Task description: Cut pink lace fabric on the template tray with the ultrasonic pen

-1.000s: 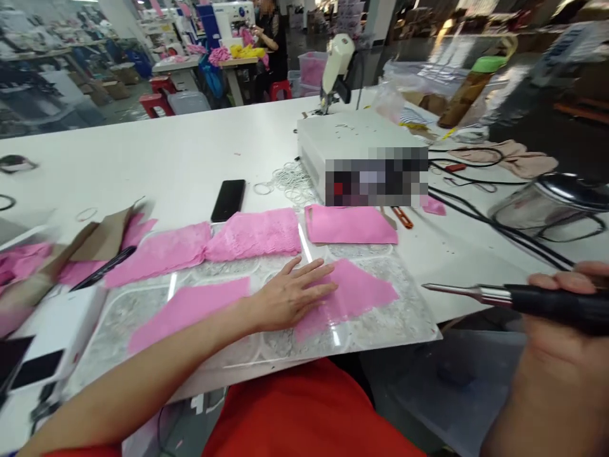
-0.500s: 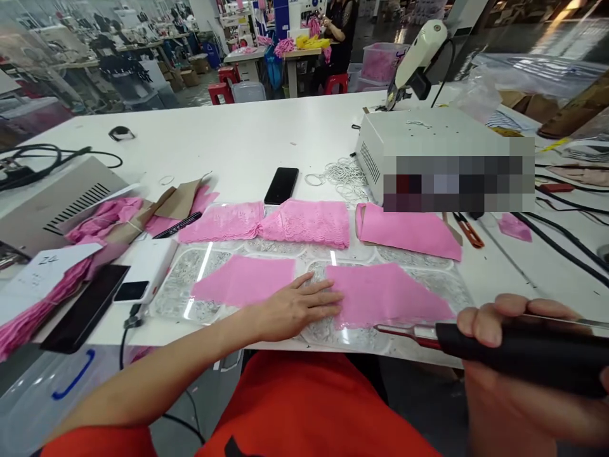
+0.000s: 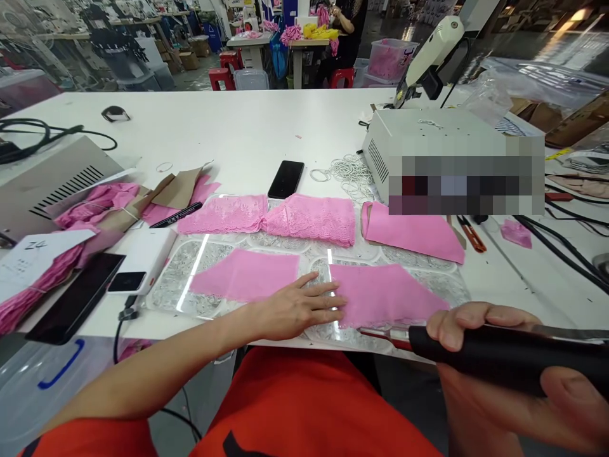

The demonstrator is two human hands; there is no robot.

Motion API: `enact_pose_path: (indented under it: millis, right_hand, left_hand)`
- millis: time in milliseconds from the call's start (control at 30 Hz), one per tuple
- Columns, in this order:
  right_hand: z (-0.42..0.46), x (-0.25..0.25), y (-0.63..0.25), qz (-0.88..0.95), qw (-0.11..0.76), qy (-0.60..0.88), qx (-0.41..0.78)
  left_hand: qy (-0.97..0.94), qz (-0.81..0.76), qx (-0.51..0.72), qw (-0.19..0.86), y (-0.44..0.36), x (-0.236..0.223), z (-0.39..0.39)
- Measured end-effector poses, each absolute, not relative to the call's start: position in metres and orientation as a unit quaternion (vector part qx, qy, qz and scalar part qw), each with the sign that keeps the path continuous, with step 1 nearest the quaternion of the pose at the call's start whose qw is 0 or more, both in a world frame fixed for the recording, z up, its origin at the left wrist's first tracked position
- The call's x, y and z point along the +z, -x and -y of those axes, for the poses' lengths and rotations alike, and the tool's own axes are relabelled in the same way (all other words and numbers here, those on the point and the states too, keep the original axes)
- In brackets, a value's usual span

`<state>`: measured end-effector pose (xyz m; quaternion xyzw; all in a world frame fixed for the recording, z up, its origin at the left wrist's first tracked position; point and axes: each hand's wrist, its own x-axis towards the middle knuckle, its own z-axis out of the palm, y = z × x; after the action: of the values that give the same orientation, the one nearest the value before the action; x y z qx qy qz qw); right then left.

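Note:
My left hand [image 3: 297, 308] lies flat with fingers spread on a clear plate [image 3: 185, 295], its fingertips on the left edge of a pink fabric piece [image 3: 385, 295]. A second pink fabric piece [image 3: 247, 275] lies just left of the hand. My right hand [image 3: 514, 374] is wrapped round the black handle of a pen-like tool [image 3: 476, 352]. The tool's metal tip [image 3: 380, 334] points left and hovers at the near edge of the right fabric piece.
Pink lace pieces [image 3: 271, 214] and a folded pink piece [image 3: 412, 230] lie behind the plate. A black phone [image 3: 286, 179], rubber bands [image 3: 347, 172], a white machine box [image 3: 428, 143], cables [image 3: 566, 247] and pink bundles [image 3: 99, 203] sit around. Another person works at a far table.
The view swung left and steadied. My right hand brought the tool leftward, its tip now at the right fabric piece's near edge. My left hand stayed flat on the fabric.

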<state>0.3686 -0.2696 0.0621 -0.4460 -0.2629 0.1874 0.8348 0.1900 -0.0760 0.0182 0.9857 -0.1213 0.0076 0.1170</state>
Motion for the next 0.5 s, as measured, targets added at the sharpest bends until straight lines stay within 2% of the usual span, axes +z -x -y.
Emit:
enact_pose_path:
  millis: [500]
  right_hand:
    - [0.257, 0.062, -0.355, 0.312, 0.815, 0.436, 0.220]
  left_hand:
    - [-0.985, 0.135, 0.033, 0.104, -0.190, 0.018, 0.076]
